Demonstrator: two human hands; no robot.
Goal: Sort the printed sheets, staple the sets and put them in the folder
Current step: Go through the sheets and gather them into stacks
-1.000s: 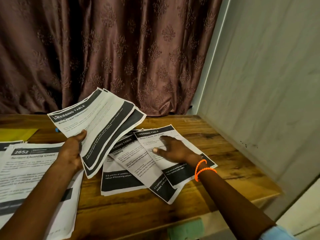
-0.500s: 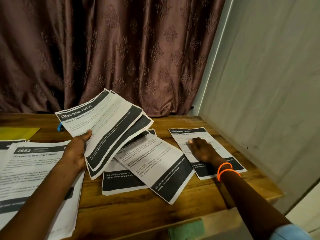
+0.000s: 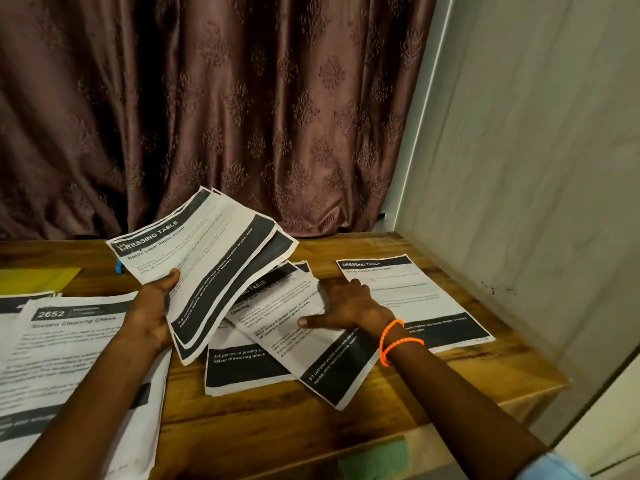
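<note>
Several sheets: a fanned sheaf (image 3: pixel 204 271) of printed pages, three edges countable at least, is held up at centre left of the frame, clear of the wooden table (image 3: pixel 346 420).
Left hand (image 3: pixel 152 313): thumb over the top page, fingers hidden beneath, pinching the sheaf at its lower left edge.
Right hand (image 3: pixel 349 310): fingers spread flat, pressing the tilted sheet (image 3: pixel 304 344) at centre; it grasps nothing.
Loose pile under it: two pages I can count, the tilted one overlapping a jewelry sheet (image 3: pixel 242 368), with corners of perhaps another showing behind.
One set-aside sheet (image 3: pixel 422 296): lies alone at centre right, flat, near the wall.
Left pile (image 3: pixel 69 358): a "2652" page on top, at least one more beneath (exact count not tellable).
Handling: the paper looks light and limp, bowing under its own weight; it probably slides easily on the wood, so a flat press and drag suits better than a lift.
Where to hold: likely a free corner or long edge, pinched.
Yellow folder (image 3: pixel 38 278): I judge that is what lies at far left.
Stapler: none I can identify.
</note>
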